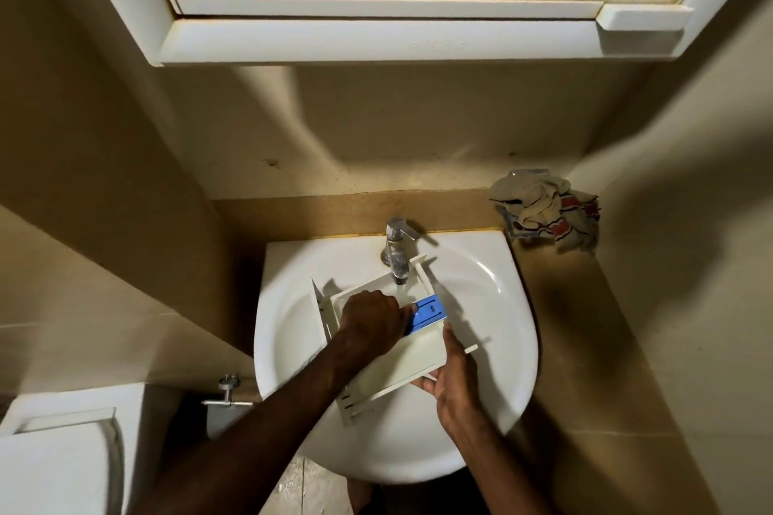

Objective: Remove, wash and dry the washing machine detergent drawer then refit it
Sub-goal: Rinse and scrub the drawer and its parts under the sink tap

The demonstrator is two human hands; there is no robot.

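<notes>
Drawer: the white drawer sits tilted over the bowl of the sink, its far end under the tap, its near end toward the person.
Insert: a blue insert lies inside the drawer, in the far half, just below the tap's spout.
Water: a thin stream seems to fall from the spout into the drawer's far compartment; it is hard to be sure.
Left hand: the left hand reaches across into the drawer, knuckles up, its fingers curled down and pressing at the near edge of the blue insert. I cannot tell whether they clasp the insert or only rub against it.
Right hand: the right hand holds the drawer at its near right corner, thumb along the side wall and the other fingers wrapped under the bottom edge, gripping it.
Sink: white, rounded, set against a tan desk that runs along the right and behind it.
Rag: a crumpled rag with red and dark stripes lies on the desk in the back right corner, well apart from the drawer.
Cabinet: a white mirrored cabinet hangs on the wall above the sink.
Toilet: a white cistern stands at the lower left, with a metal valve on the wall between it and the sink.
Walls: beige, dimly lit, with heavy shadows to the right.
</notes>
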